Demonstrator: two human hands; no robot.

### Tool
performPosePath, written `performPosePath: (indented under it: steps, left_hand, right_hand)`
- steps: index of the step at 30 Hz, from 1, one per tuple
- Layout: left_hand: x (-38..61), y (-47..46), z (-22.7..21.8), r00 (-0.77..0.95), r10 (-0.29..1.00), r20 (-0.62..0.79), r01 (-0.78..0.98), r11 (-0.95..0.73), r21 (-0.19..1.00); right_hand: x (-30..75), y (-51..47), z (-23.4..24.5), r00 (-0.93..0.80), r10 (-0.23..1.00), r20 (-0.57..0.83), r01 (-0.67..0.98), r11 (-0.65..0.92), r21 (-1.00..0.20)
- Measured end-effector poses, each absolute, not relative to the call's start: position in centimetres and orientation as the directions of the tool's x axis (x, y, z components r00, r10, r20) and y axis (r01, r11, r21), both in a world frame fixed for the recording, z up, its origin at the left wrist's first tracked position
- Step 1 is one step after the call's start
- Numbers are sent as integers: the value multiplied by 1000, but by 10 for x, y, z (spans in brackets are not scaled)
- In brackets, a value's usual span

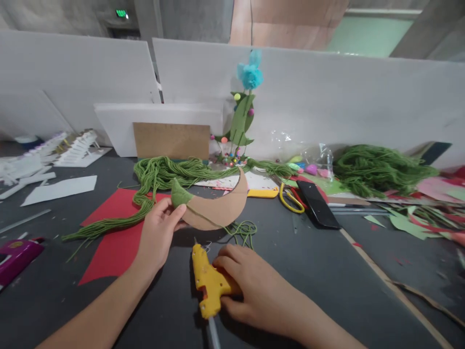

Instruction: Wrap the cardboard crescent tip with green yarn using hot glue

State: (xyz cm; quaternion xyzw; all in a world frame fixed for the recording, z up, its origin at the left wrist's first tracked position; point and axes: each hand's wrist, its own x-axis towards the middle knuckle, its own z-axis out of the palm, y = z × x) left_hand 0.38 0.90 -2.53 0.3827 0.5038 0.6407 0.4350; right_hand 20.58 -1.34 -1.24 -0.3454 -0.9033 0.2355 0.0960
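Note:
My left hand (160, 232) pinches a brown cardboard crescent (214, 209) near its left tip. Green yarn (180, 194) is wound around that tip, and a strand crosses the cardboard to a loose tangle of yarn (246, 233) on the table. A yellow hot glue gun (209, 281) lies in front of me, nozzle pointing away, a glue stick (213, 333) in its back end. Around its handle my right hand (250, 286) is closed. Red paper (121, 247) rests beneath and left of my left hand.
Behind are a green yarn bundle (167, 172), yellow-handled scissors (290, 198), a black phone (317, 204), and a blue paper flower (250, 76) on a leafy stem. Another yarn heap (378, 169) and paper scraps lie right. A purple tool (20, 257) is at the left edge.

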Motion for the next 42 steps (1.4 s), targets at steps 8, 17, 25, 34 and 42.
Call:
performPosePath:
  steps: [8, 17, 25, 34, 42]
  left_hand:
    - [10, -5, -15, -247, 962, 114, -113, -145, 983]
    - [10, -15, -2, -229, 954, 193, 115, -171, 979]
    - [10, -16, 1, -205, 959, 198, 158, -167, 973]
    - [13, -15, -4, -154, 986, 66, 33, -62, 998]
    - [15, -15, -8, -119, 993, 20, -55, -27, 998]
  right_hand:
    - [193, 7, 8, -415, 783, 464, 614, 617, -492]
    - [159, 11, 20, -406, 827, 388, 598, 562, -572]
    - [167, 17, 38, -380, 924, 42, 294, 164, -942]
    - [181, 31, 34, -367, 863, 347, 542, 501, -674]
    - [182, 33, 31, -354, 873, 335, 568, 485, -665]
